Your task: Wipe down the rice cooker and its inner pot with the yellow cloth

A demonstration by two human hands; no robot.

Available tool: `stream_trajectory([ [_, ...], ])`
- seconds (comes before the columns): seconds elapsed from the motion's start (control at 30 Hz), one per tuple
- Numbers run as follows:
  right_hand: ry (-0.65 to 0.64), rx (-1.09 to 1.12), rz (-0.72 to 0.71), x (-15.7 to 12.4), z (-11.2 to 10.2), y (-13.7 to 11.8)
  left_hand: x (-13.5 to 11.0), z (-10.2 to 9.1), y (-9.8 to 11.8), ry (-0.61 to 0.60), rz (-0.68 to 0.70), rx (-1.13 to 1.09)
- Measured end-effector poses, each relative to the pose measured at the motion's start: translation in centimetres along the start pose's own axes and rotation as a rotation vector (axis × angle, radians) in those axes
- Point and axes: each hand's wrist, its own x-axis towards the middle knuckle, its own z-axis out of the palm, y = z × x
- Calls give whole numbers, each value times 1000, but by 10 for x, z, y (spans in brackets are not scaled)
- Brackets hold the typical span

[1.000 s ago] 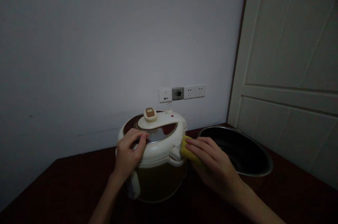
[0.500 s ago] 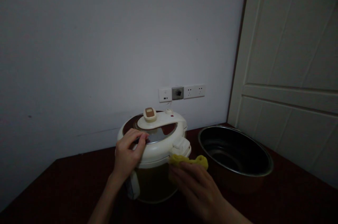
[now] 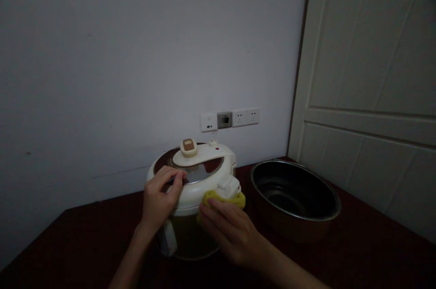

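A white and brown electric pressure cooker (image 3: 195,196) stands upright on the dark red tabletop, its lid (image 3: 204,171) on. My left hand (image 3: 160,196) is at the near left of the lid, fingers bent and thumb drawn in toward them, the tips against its top. In my right hand (image 3: 231,230) is a bunched yellow cloth (image 3: 235,200), pressed to the cooker's side just below the white side handle (image 3: 229,185). The fingers lie over the cloth and hide part of it.
A large round pot (image 3: 293,225) with a dark inside and metal rim sits to the right of the cooker. Behind are a wall with sockets (image 3: 245,117) and a pale panelled door (image 3: 361,98). The dark red tabletop (image 3: 91,243) reaches the wall.
My right hand has moved left along the cooker's side with the yellow cloth. My left hand stays on the lid. The whole view has shifted slightly.
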Motion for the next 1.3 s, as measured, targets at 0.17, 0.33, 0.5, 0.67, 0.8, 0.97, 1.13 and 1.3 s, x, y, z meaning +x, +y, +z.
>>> stream_trajectory([
  [0.17, 29, 37, -7, -37, -6, 18, 0, -1, 1, 0, 3, 11],
  [0.33, 215, 245, 386, -60, -10, 52, -1, 0, -1, -3, -5, 4],
  [0.5, 314, 617, 1084, -37, 3, 62, -2, 1, -2, 9, -26, 31],
  [0.67, 423, 973, 1348, -21, 18, 38, -2, 1, 0, 37, -22, 37],
  [0.8, 431, 891, 1284, -29, 9, 21, -2, 2, -1, 57, -2, 56],
  [0.97, 383, 792, 1132, -42, -9, 18, -3, 3, -3, 57, 16, 50],
  [1.13, 371, 809, 1203, -38, -14, 44, -3, 3, -1, 60, -5, 42],
  [1.3, 372, 927, 1288, -19, -3, 68, -3, 0, 1, 51, -47, 5],
])
